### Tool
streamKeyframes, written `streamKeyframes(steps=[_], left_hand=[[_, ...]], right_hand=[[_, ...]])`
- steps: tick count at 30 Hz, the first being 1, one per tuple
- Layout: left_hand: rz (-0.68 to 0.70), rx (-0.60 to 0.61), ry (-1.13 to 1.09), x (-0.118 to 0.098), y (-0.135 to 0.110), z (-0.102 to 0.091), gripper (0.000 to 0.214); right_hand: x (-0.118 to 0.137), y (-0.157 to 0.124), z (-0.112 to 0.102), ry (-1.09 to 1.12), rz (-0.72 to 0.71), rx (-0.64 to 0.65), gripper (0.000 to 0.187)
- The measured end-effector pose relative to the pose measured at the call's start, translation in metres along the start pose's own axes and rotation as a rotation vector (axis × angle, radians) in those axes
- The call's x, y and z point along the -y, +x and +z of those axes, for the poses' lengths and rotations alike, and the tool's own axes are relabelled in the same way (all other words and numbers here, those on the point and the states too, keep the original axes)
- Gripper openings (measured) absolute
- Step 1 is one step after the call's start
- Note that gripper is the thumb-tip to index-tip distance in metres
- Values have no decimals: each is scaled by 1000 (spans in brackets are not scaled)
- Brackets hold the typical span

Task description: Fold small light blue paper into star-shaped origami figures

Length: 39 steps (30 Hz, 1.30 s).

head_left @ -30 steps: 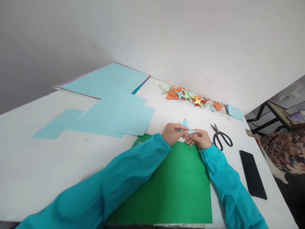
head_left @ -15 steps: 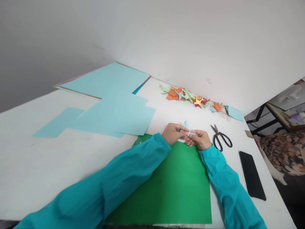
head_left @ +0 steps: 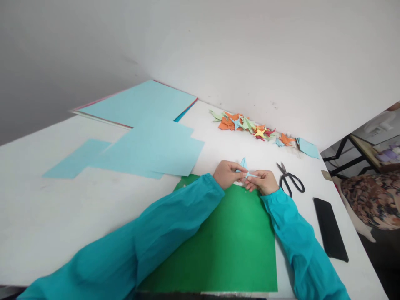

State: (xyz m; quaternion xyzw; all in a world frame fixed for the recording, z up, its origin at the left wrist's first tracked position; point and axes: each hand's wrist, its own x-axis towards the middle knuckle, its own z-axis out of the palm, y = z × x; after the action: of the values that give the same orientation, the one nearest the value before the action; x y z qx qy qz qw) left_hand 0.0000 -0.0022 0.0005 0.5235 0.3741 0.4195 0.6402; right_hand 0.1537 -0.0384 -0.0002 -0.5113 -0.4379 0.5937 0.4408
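Between my fingertips is a small light-blue folded paper piece (head_left: 243,163), one pointed flap standing up behind my fingers. My left hand (head_left: 226,174) pinches it from the left. My right hand (head_left: 264,182) grips its right side, where a thin folded point sticks out over the fingers. Both hands are closed and nearly touch each other. Part of the folded paper is covered by my fingers. Below the hands lies a green sheet (head_left: 231,241), its far edge just under them.
Black-handled scissors (head_left: 291,179) and a black phone-like slab (head_left: 330,229) lie to the right. Light-blue sheets (head_left: 150,146) overlap on the left, before a stack of coloured paper (head_left: 140,102). Several folded paper figures (head_left: 246,125) and small blue squares (head_left: 308,148) line the wall.
Both hands keep their hold on the folded paper and have barely shifted. Nothing else on the table has visibly moved.
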Motion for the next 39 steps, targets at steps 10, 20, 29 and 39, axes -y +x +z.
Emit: streamKeyframes(steps=[10,20,29,39], left_hand=[[56,-132,-102,7,4,0,22],[103,-167,19,5,1,4,15],[276,-143,196,12,0,3,9],[238,-201,198,12,2,3,9]], right_hand=[[-7,-7,14,0,-333,-177,27],[-9,-5,19,124,-134,-216,24],[3,-4,16,147,70,-205,17],[3,-4,19,56,98,-152,11]])
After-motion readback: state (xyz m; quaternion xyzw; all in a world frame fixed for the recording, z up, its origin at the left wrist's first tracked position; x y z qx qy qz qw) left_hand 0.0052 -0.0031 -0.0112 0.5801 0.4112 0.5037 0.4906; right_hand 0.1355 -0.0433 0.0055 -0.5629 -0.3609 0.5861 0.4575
